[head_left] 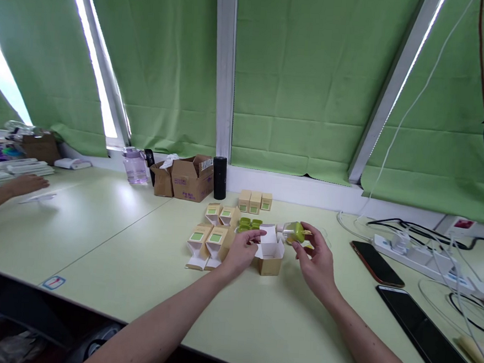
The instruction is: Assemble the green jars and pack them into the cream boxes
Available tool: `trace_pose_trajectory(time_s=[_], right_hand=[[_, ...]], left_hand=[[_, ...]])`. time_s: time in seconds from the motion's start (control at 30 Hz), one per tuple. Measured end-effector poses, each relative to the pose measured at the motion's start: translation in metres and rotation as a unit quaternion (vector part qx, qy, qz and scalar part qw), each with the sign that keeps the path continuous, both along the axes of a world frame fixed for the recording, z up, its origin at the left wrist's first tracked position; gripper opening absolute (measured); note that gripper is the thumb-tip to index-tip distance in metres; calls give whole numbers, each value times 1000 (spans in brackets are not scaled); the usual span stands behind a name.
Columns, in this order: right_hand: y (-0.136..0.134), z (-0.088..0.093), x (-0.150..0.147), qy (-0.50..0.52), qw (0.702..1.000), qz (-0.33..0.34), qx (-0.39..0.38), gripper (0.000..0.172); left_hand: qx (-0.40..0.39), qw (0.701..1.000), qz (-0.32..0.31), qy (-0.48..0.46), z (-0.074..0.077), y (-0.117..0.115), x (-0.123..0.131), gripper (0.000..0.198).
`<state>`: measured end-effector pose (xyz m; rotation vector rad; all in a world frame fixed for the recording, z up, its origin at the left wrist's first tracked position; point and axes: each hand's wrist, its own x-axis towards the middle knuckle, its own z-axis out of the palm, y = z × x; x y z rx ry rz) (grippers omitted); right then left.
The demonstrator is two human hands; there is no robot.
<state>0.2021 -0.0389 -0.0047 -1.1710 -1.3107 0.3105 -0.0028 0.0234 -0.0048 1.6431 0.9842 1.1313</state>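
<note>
Green bottle (294, 231) with a clear end: it's up above the table (135, 284), just right of a small open box (270, 265), lying roughly sideways. Our right hand (317, 258) grips it between thumb and fingers near its yellowish end. Our left hand (243, 251) has its fingertips at the box's raised white flap; we can't tell if they pinch it or just rest there. We'd judge the step as matching bottle to box, either going in or just out; one frame won't settle which. If it's going in, the next move calls for keeping the flaps wide and turning the bottle to line up with the opening. Behind sit more green pieces (250, 223), partly hidden; to the left, four boxes with open flaps (198, 247); farther back, three closed boxes (255, 202). Table is pale green, glossy, with a seam. Toward the wall: brown cartons (192, 179), a black cylinder (219, 178), a purple jug (135, 167). Right side: two phones (377, 263), power strip (423, 259), loose cables. Green blinds (324, 71) cover the windows; a co-worker's hand (30, 184) rests far left.
</note>
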Motion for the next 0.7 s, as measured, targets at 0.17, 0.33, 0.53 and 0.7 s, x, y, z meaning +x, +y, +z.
trace_pose_trajectory(time_s=[0.17, 0.33, 0.53, 0.7], right_hand=[[-14, 5, -16, 30, 996, 78, 26, 42], [-19, 2, -24, -40, 991, 130, -9, 42], [-13, -2, -18, -58, 992, 104, -26, 41], [-10, -2, -14, -31, 997, 66, -21, 41]], left_hand=[[8, 1000, -19, 1, 0, -2, 1, 53], [21, 998, -54, -27, -5, 2, 4, 50], [15, 998, -52, -22, -6, 1, 4, 52], [16, 999, -38, 2, -3, -2, 2, 55]])
